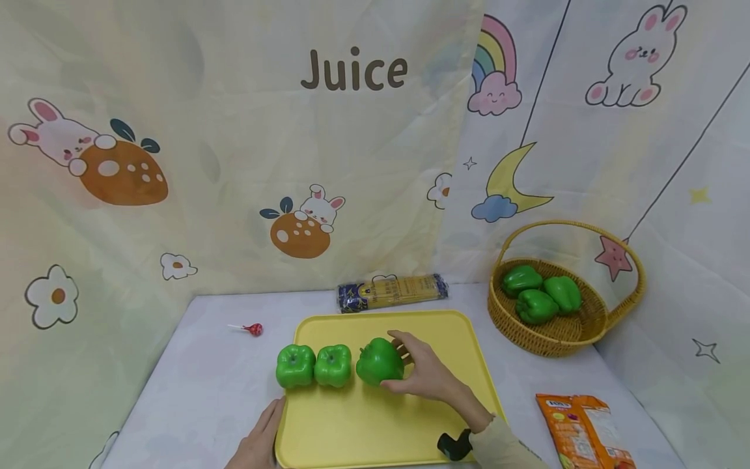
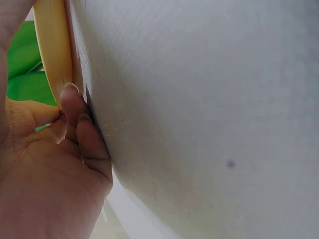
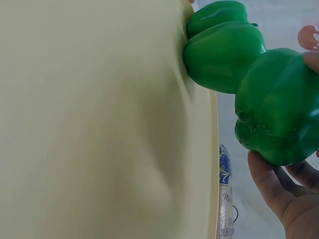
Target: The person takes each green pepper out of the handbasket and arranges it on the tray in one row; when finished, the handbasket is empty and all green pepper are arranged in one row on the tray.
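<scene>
My right hand (image 1: pixel 424 371) holds a green bell pepper (image 1: pixel 379 362) by its sides, fingers and thumb curved around it. In the right wrist view, that pepper (image 3: pixel 279 107) is tilted and raised off the tray surface. Left of it, two green bell peppers, one at the tray's left edge (image 1: pixel 295 366) and another beside it (image 1: pixel 333 365), sit side by side on the yellow tray (image 1: pixel 375 430). At the tray's left rim is my left hand (image 1: pixel 260 436); the left wrist view shows its bent fingers (image 2: pixel 92 144) gripping the rim (image 2: pixel 54 50).
A wicker basket (image 1: pixel 498 312) with three green peppers stands at the back right. Behind the tray lies a pasta packet (image 1: pixel 392 293). An orange snack bag (image 1: pixel 577 430) is at the right, a red lollipop (image 1: pixel 254 329) at the left. A printed cloth hangs behind the table.
</scene>
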A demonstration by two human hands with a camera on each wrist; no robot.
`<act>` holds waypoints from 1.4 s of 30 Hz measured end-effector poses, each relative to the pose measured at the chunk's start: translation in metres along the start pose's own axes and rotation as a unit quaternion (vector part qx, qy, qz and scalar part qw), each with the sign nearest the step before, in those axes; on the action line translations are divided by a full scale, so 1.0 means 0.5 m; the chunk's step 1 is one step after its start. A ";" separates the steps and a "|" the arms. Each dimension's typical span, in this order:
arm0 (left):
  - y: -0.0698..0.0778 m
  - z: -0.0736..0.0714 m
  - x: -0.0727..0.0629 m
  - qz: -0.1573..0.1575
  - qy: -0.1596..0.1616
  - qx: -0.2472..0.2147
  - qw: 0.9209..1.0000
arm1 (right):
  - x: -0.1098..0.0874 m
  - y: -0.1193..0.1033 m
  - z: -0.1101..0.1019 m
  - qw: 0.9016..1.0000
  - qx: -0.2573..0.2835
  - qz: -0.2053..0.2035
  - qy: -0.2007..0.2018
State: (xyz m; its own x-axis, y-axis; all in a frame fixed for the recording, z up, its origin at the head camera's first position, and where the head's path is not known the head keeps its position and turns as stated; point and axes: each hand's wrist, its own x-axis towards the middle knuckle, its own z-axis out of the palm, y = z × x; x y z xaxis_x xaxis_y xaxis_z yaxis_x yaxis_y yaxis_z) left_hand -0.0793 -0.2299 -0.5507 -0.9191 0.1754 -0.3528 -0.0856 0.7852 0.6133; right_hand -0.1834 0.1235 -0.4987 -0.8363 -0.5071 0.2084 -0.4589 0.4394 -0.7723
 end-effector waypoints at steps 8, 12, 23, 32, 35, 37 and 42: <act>0.004 -0.004 0.002 -0.029 -0.024 -0.023 0.999 | 0.010 0.006 0.005 1.000 -0.013 -0.019 0.003; 0.004 -0.003 0.001 -0.019 -0.021 -0.029 0.999 | 0.015 0.010 0.010 1.000 -0.006 -0.025 0.003; 0.000 0.000 0.000 -0.013 -0.024 -0.033 0.999 | 0.034 0.026 0.017 0.998 -0.053 -0.028 -0.010; 0.000 0.000 -0.003 0.010 -0.019 -0.034 0.999 | 0.043 0.040 0.020 0.997 -0.055 0.023 -0.048; -0.003 -0.001 -0.002 0.011 -0.019 -0.032 0.999 | 0.045 0.048 0.023 0.996 -0.055 0.037 -0.055; -0.004 -0.001 0.000 0.009 -0.020 -0.035 0.999 | 0.046 0.052 0.025 0.996 -0.052 0.041 -0.058; -0.003 -0.003 0.002 0.002 -0.020 -0.041 0.999 | 0.051 0.060 0.026 0.997 -0.030 0.038 -0.065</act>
State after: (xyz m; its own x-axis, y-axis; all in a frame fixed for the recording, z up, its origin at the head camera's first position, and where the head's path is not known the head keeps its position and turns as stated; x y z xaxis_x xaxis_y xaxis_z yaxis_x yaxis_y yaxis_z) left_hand -0.0806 -0.2320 -0.5511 -0.9033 0.2034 -0.3778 -0.1151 0.7333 0.6701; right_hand -0.2145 0.1139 -0.5244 -0.8251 -0.5608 0.0682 -0.4159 0.5213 -0.7451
